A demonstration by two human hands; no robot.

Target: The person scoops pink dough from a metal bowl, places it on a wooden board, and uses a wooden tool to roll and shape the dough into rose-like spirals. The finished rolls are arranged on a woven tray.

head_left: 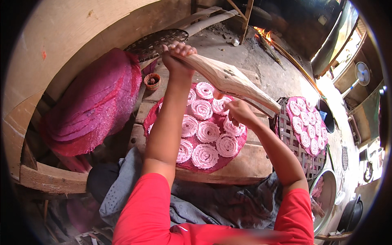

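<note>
Wooden lever [230, 76]: left fingers [187, 50] clasping one end; right fingers [234, 109] curled, hold unclear; best kept steady over pink coils [208, 132]

Ahead of you, toward the upper right, a small fire [265, 32] burns on the floor [245, 57], with a charred stick of wood [270, 52] just beside it. A small white object [235, 42] lies nearer your side, too small to identify. To your upper left, a dark openwork basket [161, 41] sits near a pale pole [212, 22], below the plywood wall [73, 32]. Off to your right stand a fan [362, 73] and, at the lower edge, a black vessel [349, 215].
</note>
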